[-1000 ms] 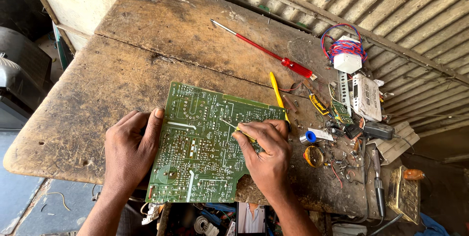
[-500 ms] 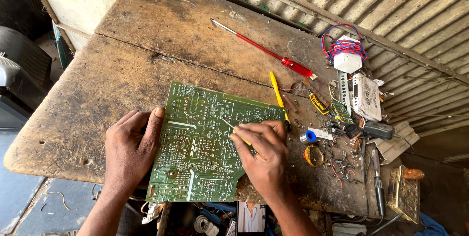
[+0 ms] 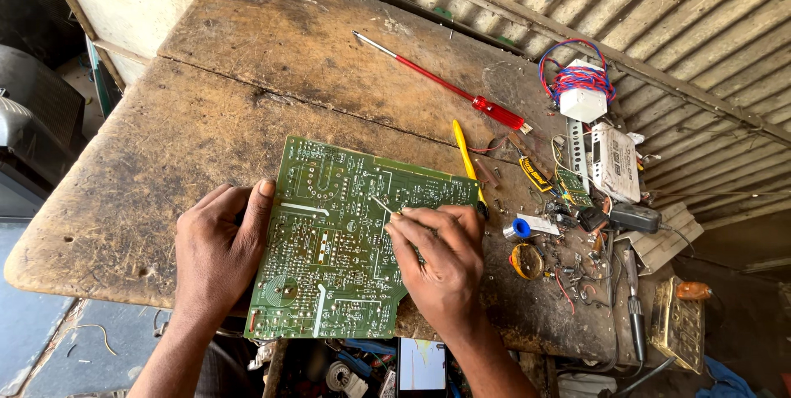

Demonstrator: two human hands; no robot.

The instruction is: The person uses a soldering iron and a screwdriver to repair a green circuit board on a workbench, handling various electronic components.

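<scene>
While hands (image 3: 329, 258) pin circuit board (image 3: 346, 233) — table edge (image 3: 99, 270) near

A worn wooden workbench (image 3: 206, 118) stands in daylight against a corrugated metal wall (image 3: 659, 2), grey floor (image 3: 49, 340) below.

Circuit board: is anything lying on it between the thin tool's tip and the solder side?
Nothing visible. The right hand holds the thin tool with its tip on the bare circuit board. The left hand rests at the board's left edge, clear of the tip.
</scene>
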